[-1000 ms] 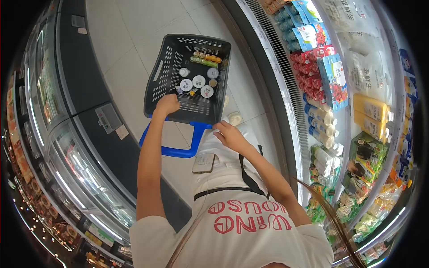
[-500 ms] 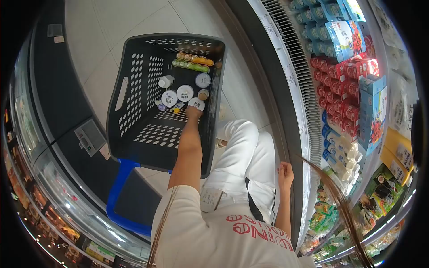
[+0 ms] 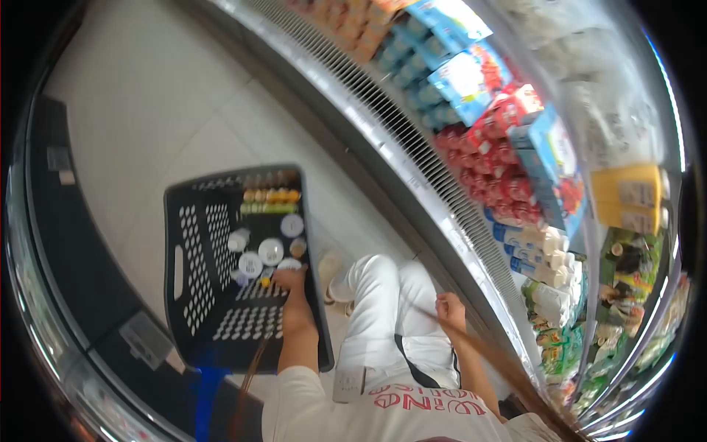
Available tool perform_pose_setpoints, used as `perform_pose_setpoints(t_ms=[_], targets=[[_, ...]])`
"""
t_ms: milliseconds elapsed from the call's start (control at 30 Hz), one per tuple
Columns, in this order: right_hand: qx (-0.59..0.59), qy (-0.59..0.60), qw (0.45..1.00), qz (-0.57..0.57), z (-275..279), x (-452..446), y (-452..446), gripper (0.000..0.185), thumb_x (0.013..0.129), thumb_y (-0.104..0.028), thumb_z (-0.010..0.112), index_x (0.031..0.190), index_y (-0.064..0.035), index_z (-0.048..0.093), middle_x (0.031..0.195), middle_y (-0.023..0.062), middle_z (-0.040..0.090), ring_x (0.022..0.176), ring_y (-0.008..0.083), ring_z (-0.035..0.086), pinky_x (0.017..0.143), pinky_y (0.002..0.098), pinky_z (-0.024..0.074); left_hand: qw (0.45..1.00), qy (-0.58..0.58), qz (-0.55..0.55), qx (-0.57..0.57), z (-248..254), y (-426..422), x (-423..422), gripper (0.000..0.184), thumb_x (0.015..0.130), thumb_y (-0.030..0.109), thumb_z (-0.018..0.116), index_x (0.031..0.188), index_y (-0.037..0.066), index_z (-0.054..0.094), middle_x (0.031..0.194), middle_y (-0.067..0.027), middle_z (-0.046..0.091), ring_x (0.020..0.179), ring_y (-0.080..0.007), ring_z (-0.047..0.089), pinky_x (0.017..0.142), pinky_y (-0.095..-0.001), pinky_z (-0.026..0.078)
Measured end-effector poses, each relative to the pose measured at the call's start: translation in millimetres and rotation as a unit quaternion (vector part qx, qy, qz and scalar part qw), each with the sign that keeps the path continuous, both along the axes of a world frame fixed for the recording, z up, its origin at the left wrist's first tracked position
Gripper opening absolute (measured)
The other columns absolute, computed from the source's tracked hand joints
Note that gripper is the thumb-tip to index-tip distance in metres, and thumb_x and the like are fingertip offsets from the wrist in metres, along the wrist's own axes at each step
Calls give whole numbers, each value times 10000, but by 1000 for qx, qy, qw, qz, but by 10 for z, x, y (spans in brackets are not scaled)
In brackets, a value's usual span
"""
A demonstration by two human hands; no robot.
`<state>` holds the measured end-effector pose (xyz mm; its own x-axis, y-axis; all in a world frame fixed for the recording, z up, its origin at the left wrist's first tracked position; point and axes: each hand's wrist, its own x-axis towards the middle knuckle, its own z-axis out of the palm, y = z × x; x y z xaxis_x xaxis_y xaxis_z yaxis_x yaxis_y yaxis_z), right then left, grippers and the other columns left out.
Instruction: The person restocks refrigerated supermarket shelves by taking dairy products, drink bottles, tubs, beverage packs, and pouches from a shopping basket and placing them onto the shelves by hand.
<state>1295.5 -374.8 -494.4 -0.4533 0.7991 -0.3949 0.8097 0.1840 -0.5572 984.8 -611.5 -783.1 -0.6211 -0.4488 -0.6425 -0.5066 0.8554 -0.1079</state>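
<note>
Centred on the frame, a dark display-case base (image 3: 62, 243) fills eight to nine o'clock; next, toward eight, the dark grey shopping basket (image 3: 247, 355) stands on the floor, its blurred blue handle (image 3: 210, 398) at its own half past six. Taking clock places from the basket's middle, a white bottle (image 3: 238, 239) lies near twelve, then two white-lidded tubs (image 3: 250, 264) sit close together from noon to one, with two rows of small bottles (image 3: 270, 202), orange and green, behind them. At three o'clock another white-lidded tub (image 3: 287, 264) sits under the left hand (image 3: 289, 279), whose fingers reach its near edge; blur and angle leave me unable to tell whether they grip it. A brown-topped jar (image 3: 297, 247) is at two. By my judgement the basket is part filled, these goods already in, and the handling of that tub looks unfinished. Toward half past four of the frame, the right hand (image 3: 451, 311) is loosely curled near the thigh, apparently holding nothing; red-packed bottles (image 3: 490, 173) fill the shelf past two.
</note>
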Motion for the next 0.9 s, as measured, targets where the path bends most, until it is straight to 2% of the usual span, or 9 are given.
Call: perform_pose_setpoints(t_ms=[67, 133, 200, 300, 367, 467, 567, 733, 900], targets=[[32, 61, 997, 20, 224, -39, -15, 132, 840, -49, 617, 962, 3, 621, 871, 159, 647, 686, 241, 651, 607, 336, 525, 992, 113, -40, -35, 412, 23, 93, 1178, 477, 531, 882, 1318, -43, 291, 1311, -243, 415, 1171, -385, 504, 961, -461, 463], [30, 90, 995, 40, 657, -203, -9, 141, 842, -84, 622, 960, -5, 620, 907, 167, 633, 732, 283, 652, 647, 366, 530, 997, 68, -11, 42, 1123, -9, 0, 1123, 501, 525, 867, 1308, -19, 307, 1288, -211, 426, 1169, -370, 497, 960, -499, 445], [31, 97, 991, 84, 1005, -331, 18, 148, 859, -129, 570, 958, -22, 593, 939, 180, 618, 882, 376, 602, 772, 440, 492, 997, 57, 57, -3, 1236, -29, -147, 1038, 529, 441, 874, 1304, 27, 323, 1293, -200, 424, 1156, -379, 501, 889, -524, 490], [75, 162, 972, 150, 1426, -514, 35, 137, 869, -145, 558, 951, -37, 575, 906, 174, 600, 870, 384, 596, 750, 462, 480, 991, 61, 70, 93, 2565, 99, -168, 1031, 518, 422, 876, 1279, -16, 334, 1288, -210, 441, 1118, -360, 535, 871, -460, 520], [74, 184, 961, 191, 1812, -625, 19, 141, 869, -163, 559, 946, -45, 577, 891, 171, 595, 854, 390, 598, 736, 469, 479, 986, 145, 77, 25, 2529, 127, -262, 1036, 521, 429, 861, 1281, -34, 330, 1312, -213, 436, 1127, -349, 539, 900, -428, 512], [71, 188, 956, 212, 2130, -706, -22, 154, 866, -179, 563, 943, -47, 578, 899, 172, 602, 847, 394, 599, 736, 475, 478, 981, 174, 63, 64, 2987, 122, -325, 1032, 540, 418, 854, 1295, -35, 315, 1295, -251, 410, 1140, -386, 506, 912, -478, 484], [46, 211, 950, 225, 2449, -754, -50, 158, 865, -183, 565, 933, -41, 579, 904, 182, 611, 854, 402, 597, 750, 485, 473, 976, 199, -12, 92, 3676, 147, -347, 1126, 514, 437, 882, 1345, -38, 287, 1274, -229, 386, 1134, -433, 474, 910, -512, 472], [3, 223, 939, 260, 2771, -828, 1, 231, 860, -195, 598, 1026, -37, 566, 1009, 193, 589, 907, 394, 592, 790, 467, 469, 907, 259, -188, 275, 4943, 237, -69, 1033, 503, 300, 860, 1304, -48, 309, 1191, -213, 408, 1119, -426, 460, 934, -514, 425], [13, 250, 931, 266, 3163, -815, 52, 734, 776, -285, 733, 1342, -24, 345, 1313, 223, 414, 1153, 384, 495, 938, 434, 437, 769, 173, -381, 483, 6025, 793, 372, 983, 543, 231, 827, 1323, -42, 295, 1228, -235, 393, 1184, -387, 400, 1014, -465, 343]])
